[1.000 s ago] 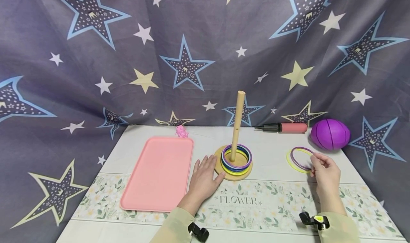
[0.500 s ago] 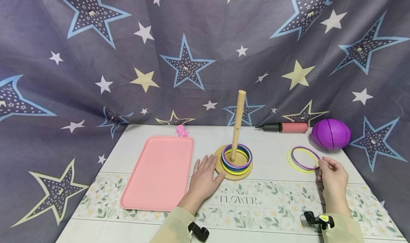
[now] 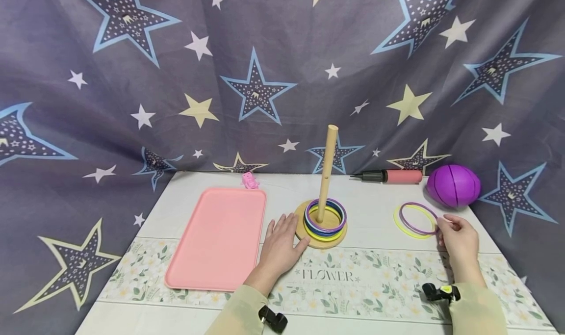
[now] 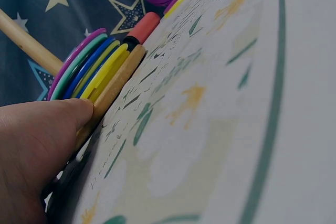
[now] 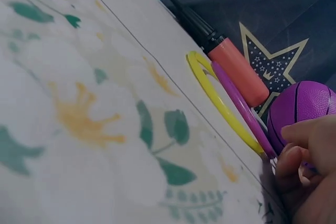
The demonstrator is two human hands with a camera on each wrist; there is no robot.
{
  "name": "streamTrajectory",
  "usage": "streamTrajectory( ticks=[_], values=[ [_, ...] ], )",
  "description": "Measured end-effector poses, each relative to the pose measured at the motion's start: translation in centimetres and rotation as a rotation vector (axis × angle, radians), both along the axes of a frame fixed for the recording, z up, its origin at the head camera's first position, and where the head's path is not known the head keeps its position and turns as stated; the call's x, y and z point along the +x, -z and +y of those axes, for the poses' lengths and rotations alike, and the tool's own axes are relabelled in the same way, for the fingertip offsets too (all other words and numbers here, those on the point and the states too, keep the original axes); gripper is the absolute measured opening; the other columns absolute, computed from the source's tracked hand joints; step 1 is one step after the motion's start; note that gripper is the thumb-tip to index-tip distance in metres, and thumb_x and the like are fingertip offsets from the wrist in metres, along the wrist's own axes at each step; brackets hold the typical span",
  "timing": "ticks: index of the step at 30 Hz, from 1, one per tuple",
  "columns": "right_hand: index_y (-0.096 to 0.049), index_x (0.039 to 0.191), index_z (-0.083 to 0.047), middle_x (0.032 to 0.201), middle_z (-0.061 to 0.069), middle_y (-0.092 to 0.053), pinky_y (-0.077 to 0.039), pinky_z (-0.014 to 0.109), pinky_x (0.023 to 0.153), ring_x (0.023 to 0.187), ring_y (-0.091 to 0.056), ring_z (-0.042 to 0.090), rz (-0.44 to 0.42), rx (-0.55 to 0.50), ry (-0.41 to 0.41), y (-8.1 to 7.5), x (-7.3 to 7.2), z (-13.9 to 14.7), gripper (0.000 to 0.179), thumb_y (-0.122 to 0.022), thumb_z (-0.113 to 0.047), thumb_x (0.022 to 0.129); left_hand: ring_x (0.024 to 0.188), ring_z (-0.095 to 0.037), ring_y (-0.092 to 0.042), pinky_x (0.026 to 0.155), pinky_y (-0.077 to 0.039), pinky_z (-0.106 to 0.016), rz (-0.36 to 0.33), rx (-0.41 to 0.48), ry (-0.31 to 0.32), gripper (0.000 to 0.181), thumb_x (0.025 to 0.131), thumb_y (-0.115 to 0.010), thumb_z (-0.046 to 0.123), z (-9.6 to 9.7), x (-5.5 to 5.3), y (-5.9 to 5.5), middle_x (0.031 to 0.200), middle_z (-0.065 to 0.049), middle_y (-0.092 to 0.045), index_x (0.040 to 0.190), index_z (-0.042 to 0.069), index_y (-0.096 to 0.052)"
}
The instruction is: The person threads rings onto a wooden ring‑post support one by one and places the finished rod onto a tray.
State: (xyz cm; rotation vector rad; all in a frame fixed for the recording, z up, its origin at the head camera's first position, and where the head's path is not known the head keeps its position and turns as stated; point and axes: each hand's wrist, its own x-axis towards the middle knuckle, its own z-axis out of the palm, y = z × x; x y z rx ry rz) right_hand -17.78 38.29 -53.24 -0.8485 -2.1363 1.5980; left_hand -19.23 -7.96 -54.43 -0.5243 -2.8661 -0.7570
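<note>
My left hand (image 3: 280, 244) lies flat on the table with its fingers spread, touching the left edge of a round wooden base (image 3: 324, 244). From that base rises a wooden peg (image 3: 327, 173), ringed at its foot by a stack of coloured rings (image 3: 325, 233); purple sits on top and yellow at the bottom. In the left wrist view the thumb (image 4: 79, 113) meets the base's rim. My right hand (image 3: 459, 239) has curled fingers and pinches the right edge of a purple ring (image 3: 408, 222). A yellow ring (image 3: 397, 222) lies under the purple one.
A pink tray (image 3: 216, 237) lies left of my left hand, with a small pink toy (image 3: 250, 180) behind it. A red and black hand pump (image 3: 401, 176) and a purple ball (image 3: 454, 185) are at the back right, against a star-patterned curtain (image 3: 265, 143).
My right hand has slid right to the purple ring's outer edge, uncovering more of both loose rings. My left hand and the stack stay where they were.
</note>
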Motion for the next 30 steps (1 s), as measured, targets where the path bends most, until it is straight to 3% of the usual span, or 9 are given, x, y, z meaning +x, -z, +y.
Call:
streamTrajectory(
  ticks=[3,11,30],
  values=[
    [-0.057,0.151,0.007,0.076,-0.019,-0.061,-0.053,0.022,0.048,0.055,-0.058,0.004,-0.025,0.066,-0.048,0.1,-0.2,0.4,0.052,-0.066,-0.023,0.109,0.162,-0.041,-0.034,0.134,-0.013,-0.062,0.002,0.012,0.001,0.078,0.108,-0.067,0.049,0.0,0.0,0.1,0.172,-0.021,-0.044,0.166,0.0,-0.047],
    [-0.065,0.137,0.007,0.07,-0.013,-0.062,-0.05,0.023,0.046,0.054,-0.056,0.006,-0.069,0.074,-0.074,0.3,-0.8,1.3,0.04,-0.067,-0.019,0.106,0.163,-0.039,-0.033,0.135,-0.012,-0.061,-0.006,-0.025,-0.004,0.078,0.109,-0.065,0.05,0.0,0.1,-0.1,0.173,-0.019,-0.043,0.167,0.002,-0.046],
    [-0.067,0.133,0.012,0.07,-0.005,-0.064,-0.051,0.026,0.046,0.054,-0.058,0.009,-0.143,0.195,-0.135,-0.3,-0.8,1.3,0.036,-0.064,-0.012,0.106,0.164,-0.038,-0.032,0.135,-0.013,-0.061,-0.007,-0.027,-0.003,0.077,0.11,-0.064,0.051,-0.1,0.1,-0.1,0.173,-0.018,-0.043,0.167,0.003,-0.045]
  ],
)
